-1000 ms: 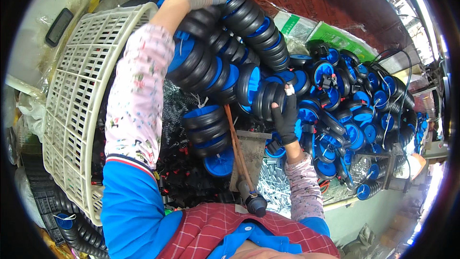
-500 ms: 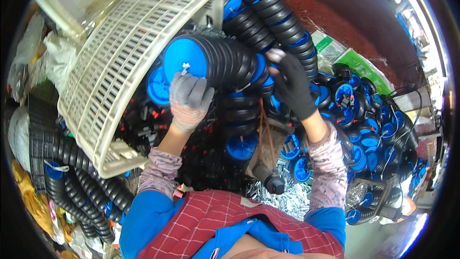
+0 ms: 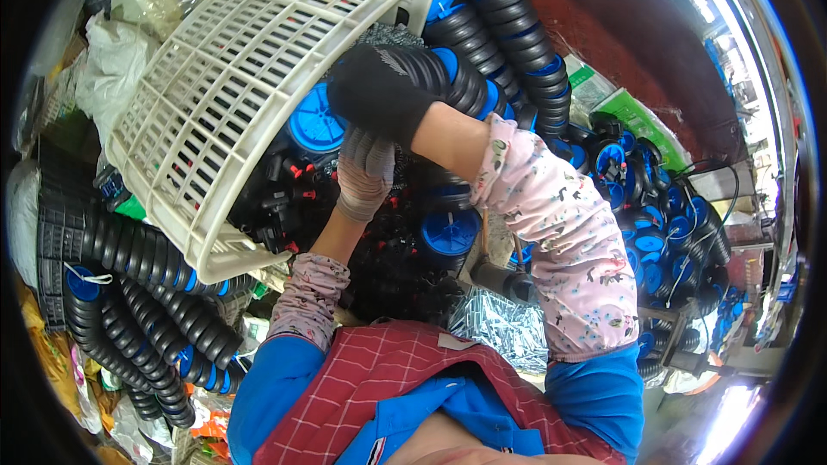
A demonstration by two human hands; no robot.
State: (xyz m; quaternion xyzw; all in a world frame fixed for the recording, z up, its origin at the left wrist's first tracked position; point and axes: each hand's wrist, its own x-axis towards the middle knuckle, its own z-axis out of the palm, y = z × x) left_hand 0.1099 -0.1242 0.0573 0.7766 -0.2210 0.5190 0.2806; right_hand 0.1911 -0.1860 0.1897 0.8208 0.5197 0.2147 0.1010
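Observation:
A white slatted plastic basket lies tipped on its side, its mouth facing me. Inside it show a blue wheel hub and small black parts with red tips. My right hand, in a black glove, crosses over to the left and clamps the end of a stack of black wheels with blue hubs at the basket's mouth. My left hand, in a grey glove, reaches up just beneath it. Its fingertips are hidden behind the black glove, so its grip is unclear.
Long strings of black wheels lie at the lower left and more run up behind the basket. A heap of blue-hubbed wheels fills the right. A hammer and silver metal pieces lie in front. White bags sit at left.
My right hand has swung left, from the wheels on the right to the stack at the basket's mouth, above my left hand. The left hand has stayed under the stack.

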